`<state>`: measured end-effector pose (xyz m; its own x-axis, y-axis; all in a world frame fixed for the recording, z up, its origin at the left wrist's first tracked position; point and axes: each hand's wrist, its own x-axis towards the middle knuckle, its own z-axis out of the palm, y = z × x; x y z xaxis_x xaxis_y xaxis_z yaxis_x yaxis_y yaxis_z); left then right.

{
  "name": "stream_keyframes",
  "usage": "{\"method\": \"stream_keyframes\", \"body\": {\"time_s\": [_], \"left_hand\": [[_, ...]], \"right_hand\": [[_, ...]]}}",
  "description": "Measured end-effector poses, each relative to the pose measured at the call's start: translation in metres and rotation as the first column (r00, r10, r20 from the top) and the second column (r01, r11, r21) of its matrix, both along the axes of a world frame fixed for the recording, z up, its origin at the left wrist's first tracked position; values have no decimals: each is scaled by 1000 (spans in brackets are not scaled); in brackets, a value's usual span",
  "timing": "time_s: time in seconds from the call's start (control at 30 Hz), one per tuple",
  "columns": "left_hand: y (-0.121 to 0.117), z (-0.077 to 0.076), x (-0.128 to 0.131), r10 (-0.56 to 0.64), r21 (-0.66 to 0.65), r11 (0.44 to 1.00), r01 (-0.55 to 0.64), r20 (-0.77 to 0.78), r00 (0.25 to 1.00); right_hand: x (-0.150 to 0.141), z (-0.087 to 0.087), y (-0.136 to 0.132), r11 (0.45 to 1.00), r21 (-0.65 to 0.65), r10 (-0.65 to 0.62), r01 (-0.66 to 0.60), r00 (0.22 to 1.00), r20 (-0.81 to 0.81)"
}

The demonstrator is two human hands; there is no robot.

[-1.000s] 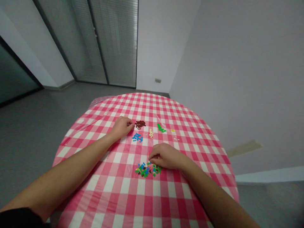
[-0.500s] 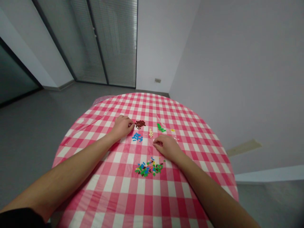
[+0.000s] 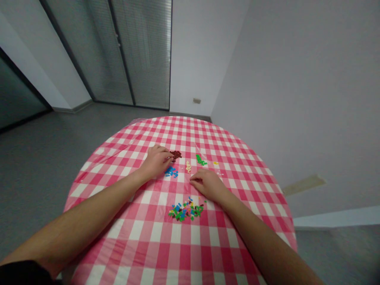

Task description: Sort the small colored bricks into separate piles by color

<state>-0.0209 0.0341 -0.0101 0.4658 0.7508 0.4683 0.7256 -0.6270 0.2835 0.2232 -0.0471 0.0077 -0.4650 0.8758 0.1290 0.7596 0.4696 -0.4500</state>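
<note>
A: Log the hands first, placed from the mixed pile.

B: Left hand: well beyond the pile and to its left, fingers curled down at the edge of a dark-red cluster of tiny pieces. Right hand: just beyond the pile and to its right, resting on the gingham cloth of the counter, near a cream strip of pieces.

A: Grip state?

B: Left grip: fingers drawn together at the cluster, tips hidden, so I cannot tell whether a piece is clamped. Right grip: loosely curled, no piece visible, but the inner side is out of sight, so I cannot tell there either.

A: Failure modes?

B: Three, judged from the layout. The left hand's heel is just beside a blue group beyond the pile; a low sideways drag could push blue into dark red. The right fingers are close to the cream strip; a sweep across the cloth could scatter it toward a green group. Dark-red pieces also show poorly against the red squares, so a dropped one could be missed.

A: And the pile itself?

B: Stragglers lie loose around its edge. A careless right wrist could spread them further.
</note>
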Motion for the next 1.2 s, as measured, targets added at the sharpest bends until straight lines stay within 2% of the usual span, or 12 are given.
{"method": "stream_keyframes", "body": {"time_s": [0.1, 0.17, 0.3, 0.47, 0.63, 0.73, 0.83, 0.9, 0.97, 1.07, 1.2], "left_hand": [[-17, 4, 11, -261, 20, 965, 260, 32, 965], [-28, 7, 19, -351, 55, 936, 349, 44, 935], [-42, 8, 28, -381, 68, 924, 377, 67, 922], [-43, 6, 28, -392, 78, 919, 386, 92, 915], [-45, 8, 28, -345, 30, 939, 344, 94, 934], [-41, 11, 26, -332, 26, 943, 331, 98, 938], [-29, 11, 17, -245, 14, 969, 245, 112, 963], [-16, 9, 7, -123, -5, 992, 125, 130, 984], [-5, 7, -1, -11, -49, 999, 17, 121, 993], [6, 4, -8, 92, -87, 993, -84, 88, 992], [7, 2, -7, 127, -79, 989, -122, 59, 990]], "right_hand": [[-5, -2, -1, 996, -40, -80, 74, 982, -170], [-8, -2, -2, 985, -117, -157, 126, 936, -316], [-11, -2, -3, 957, -254, -244, 142, 866, -436], [-12, -2, -4, 943, -292, -285, 161, 843, -457], [-13, -2, -4, 930, -349, -274, 113, 846, -458], [-9, 3, -5, 949, -302, -223, 93, 874, -431], [-3, 12, -10, 954, -298, -71, -24, 949, -306], [1, 17, -14, 920, -360, 82, -155, 974, -210], [2, 20, -17, 897, -380, 187, -225, 973, -137], [0, 20, -21, 911, -346, 212, -225, 974, -74], [-7, 16, -24, 934, -303, 197, -190, 980, -9]]}}
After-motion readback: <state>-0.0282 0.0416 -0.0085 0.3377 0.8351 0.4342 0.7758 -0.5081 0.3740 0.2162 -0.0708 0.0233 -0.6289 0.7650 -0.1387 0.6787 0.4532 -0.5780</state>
